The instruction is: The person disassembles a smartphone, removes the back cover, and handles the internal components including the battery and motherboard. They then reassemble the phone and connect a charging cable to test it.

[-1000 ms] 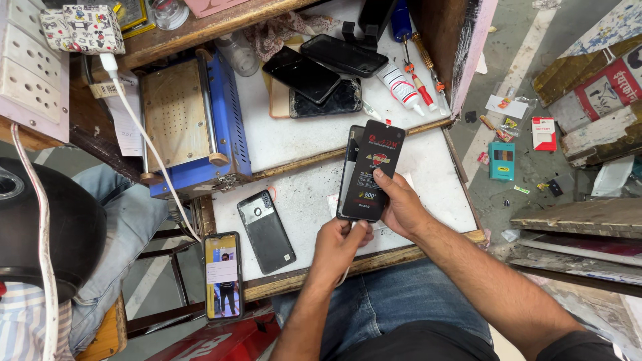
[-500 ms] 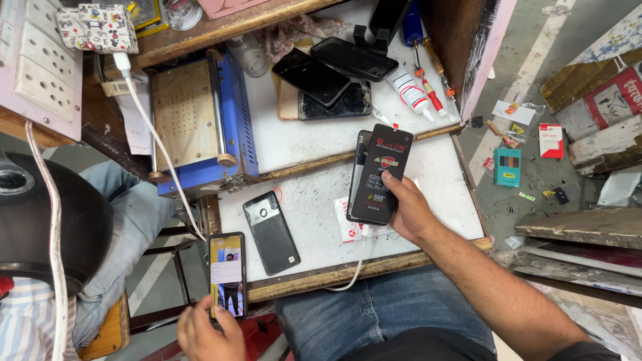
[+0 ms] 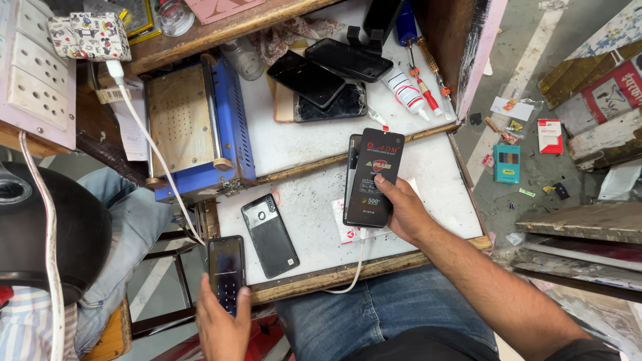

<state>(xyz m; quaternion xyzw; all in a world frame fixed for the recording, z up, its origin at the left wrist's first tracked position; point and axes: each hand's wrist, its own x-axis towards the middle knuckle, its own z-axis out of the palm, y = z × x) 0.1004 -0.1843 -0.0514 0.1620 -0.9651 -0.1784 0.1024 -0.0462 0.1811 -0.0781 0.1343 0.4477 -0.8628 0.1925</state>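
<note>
Black, glossy packaged phone (image 3: 372,179), held upright over the white worktop (image 3: 304,140) by the closed right hand (image 3: 401,210): likely light, slippery, fragile; best gripped along its edges. Left hand (image 3: 221,321) grips a second phone (image 3: 225,271).

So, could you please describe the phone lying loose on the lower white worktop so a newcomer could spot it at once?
Start at the blue machine on the left, then drop to the white worktop below it. The phone lies flat near the front edge, untouched by the left hand or right hand: dark back up, camera showing, unlike the two held phones.
</note>
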